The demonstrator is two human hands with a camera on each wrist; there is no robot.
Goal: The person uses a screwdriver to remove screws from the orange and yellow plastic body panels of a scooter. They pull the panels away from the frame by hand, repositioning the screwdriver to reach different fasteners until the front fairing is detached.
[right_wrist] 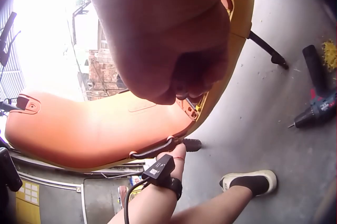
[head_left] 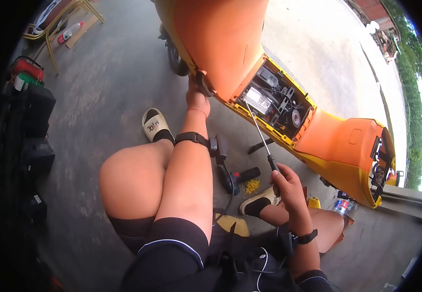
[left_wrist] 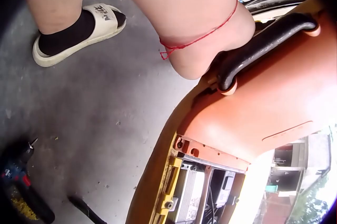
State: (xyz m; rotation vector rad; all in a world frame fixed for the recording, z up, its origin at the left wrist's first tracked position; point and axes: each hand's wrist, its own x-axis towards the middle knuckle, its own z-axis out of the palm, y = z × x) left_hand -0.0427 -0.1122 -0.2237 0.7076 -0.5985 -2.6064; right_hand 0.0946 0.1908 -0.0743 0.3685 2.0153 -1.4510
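My right hand [head_left: 289,187] grips a long screwdriver [head_left: 272,162] by its dark handle, thumb laid along it. Its thin metal shaft points up and forward, with the tip over the near edge of the open compartment [head_left: 289,109] in an orange and yellow scooter body [head_left: 220,44]. A silver finned box [head_left: 258,100], wires and a round part show inside. My left hand [head_left: 198,100] reaches to the lower side of the body, right by a black curved grab handle [left_wrist: 268,42]; its fingers are hidden behind the body edge. In the right wrist view my right hand [right_wrist: 168,45] covers the screwdriver.
On the concrete floor between my feet lies a cordless drill [head_left: 242,176] beside a heap of small yellow pieces [head_left: 253,186]. Black boxes [head_left: 38,104] line the left. A bottle [head_left: 70,32] stands near a metal-framed chair [head_left: 82,4] at the back left.
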